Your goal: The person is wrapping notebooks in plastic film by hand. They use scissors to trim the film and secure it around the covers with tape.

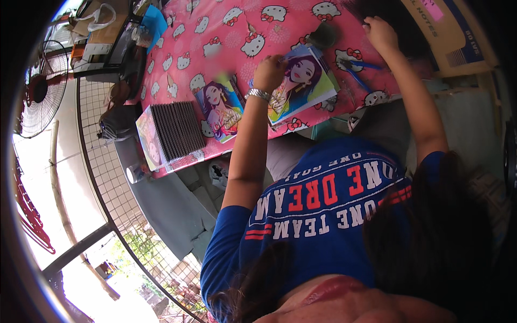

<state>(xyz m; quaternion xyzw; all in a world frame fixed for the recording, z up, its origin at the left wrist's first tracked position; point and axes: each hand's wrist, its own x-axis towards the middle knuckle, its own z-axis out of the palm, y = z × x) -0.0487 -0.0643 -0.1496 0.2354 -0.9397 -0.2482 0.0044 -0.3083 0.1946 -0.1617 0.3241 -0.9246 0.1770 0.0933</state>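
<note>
My left hand, with a metal band at its wrist, rests at the upper left corner of a stack of printed covers; its fingers are curled and what they hold, if anything, is hidden. The covers show a drawn figure with long dark hair. To the left of my forearm lies a notebook with the same picture. Farther left is a tight row of spiral-bound notebooks. My right hand is out at the far right, fingers bent, beside a dark heap whose kind I cannot make out.
Blue-handled pliers lie on the pink patterned tablecloth, right of the covers. A dark grey cup-like thing stands behind them. A cardboard box is at the far right. A fan stands left, near a wire grid.
</note>
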